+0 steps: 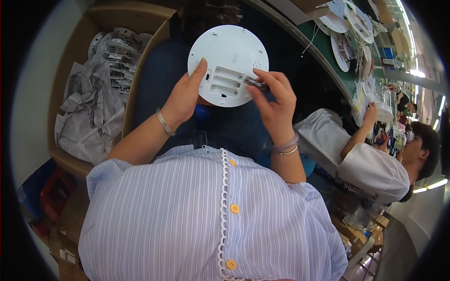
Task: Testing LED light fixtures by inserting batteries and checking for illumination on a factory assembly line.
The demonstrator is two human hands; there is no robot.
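A round white plastic housing (229, 49) is held up in front of me, its flat back with a battery compartment (227, 81) facing me. Its slots show bare white plastic. My left hand (185, 96) grips the left edge, thumb on the face and fingers behind. Beside the compartment's right end, my right hand (275, 100) pinches small dark, cylindrical pieces (256, 84) that look like batteries. They are blurred, and whether they touch the housing cannot be told.
A cardboard box (133, 93) at left holds several white round units (119, 49) and crumpled paper (91, 105). At upper right, a green workbench (323, 56) carries more round housings (344, 51) with wires. A co-worker (375, 166) in white sits close on the right.
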